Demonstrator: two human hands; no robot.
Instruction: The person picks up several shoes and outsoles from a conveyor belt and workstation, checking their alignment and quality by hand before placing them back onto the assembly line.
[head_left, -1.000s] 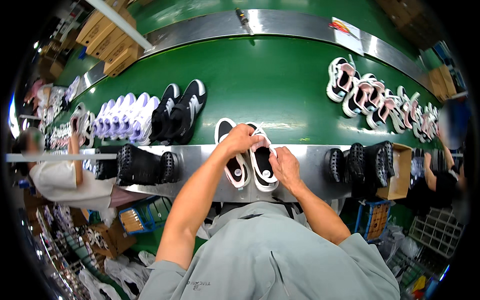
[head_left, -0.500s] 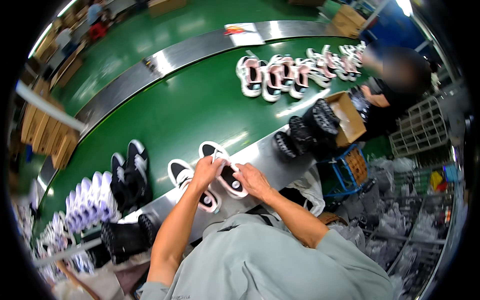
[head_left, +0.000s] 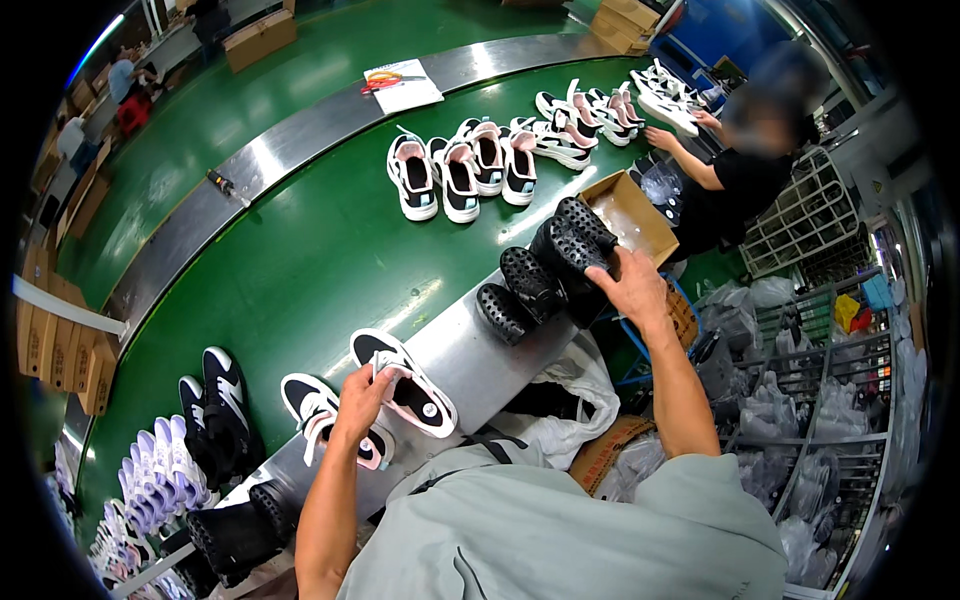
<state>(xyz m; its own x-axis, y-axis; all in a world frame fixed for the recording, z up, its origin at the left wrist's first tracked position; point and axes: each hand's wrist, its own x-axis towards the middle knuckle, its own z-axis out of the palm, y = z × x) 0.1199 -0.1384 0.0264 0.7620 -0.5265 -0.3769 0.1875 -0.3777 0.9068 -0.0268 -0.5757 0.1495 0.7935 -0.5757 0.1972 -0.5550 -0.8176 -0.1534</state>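
Note:
My left hand (head_left: 362, 397) is closed on the tongue and laces of a black-and-white sneaker (head_left: 433, 412) with a pale pink lining. Its mate, another black-and-white sneaker (head_left: 303, 392), stands just to the left, partly behind my left forearm. Over to the right, my right hand (head_left: 637, 288) grips the near side of a black, shoe-shaped piece (head_left: 574, 246) dotted with holes. Part of that piece is hidden by my fingers. Beside it, along the metal edge, lie more such black pieces (head_left: 503, 313).
Several finished-looking sneakers (head_left: 460, 180) stand on the green belt (head_left: 300, 270). Beyond are paper and orange-handled scissors (head_left: 380, 80). A co-worker (head_left: 745, 170) handles a white shoe beside an open carton (head_left: 640, 215). Black shoes (head_left: 222, 415) and lilac-white shoes (head_left: 165, 470) are at left.
My right hand has left the sneaker and moved right to the black pieces. The left hand keeps hold of the sneaker. The whole view has shifted.

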